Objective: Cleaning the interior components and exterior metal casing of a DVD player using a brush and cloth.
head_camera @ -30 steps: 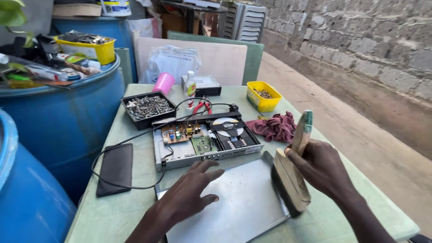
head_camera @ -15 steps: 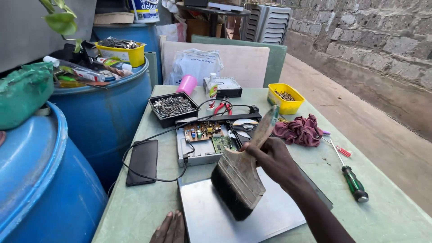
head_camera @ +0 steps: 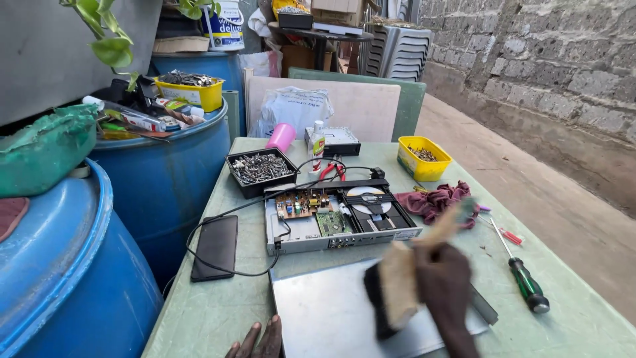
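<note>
My right hand (head_camera: 445, 285) grips a wide paintbrush (head_camera: 391, 292) by its wooden handle, bristles down over a flat grey metal cover (head_camera: 331, 311) lying on the green table (head_camera: 583, 325); the hand and brush are blurred with motion. Only the fingertips of my left hand (head_camera: 255, 339) show at the bottom edge, resting by the cover's near left corner. Just beyond the cover sits an opened disc player (head_camera: 338, 215) with circuit boards and a disc tray exposed.
A black phone (head_camera: 215, 246) on a cable lies left of the player. A green-handled screwdriver (head_camera: 527, 282) and a small red one (head_camera: 509, 235) lie at right, beside a maroon rag (head_camera: 440, 199). Behind are a black tray of screws (head_camera: 260, 170), a yellow tub (head_camera: 423, 159), and blue barrels (head_camera: 165, 172) at left.
The view has shifted left. My right hand has swung the brush down and rightward over the metal cover. My left hand has drawn back to the bottom edge.
</note>
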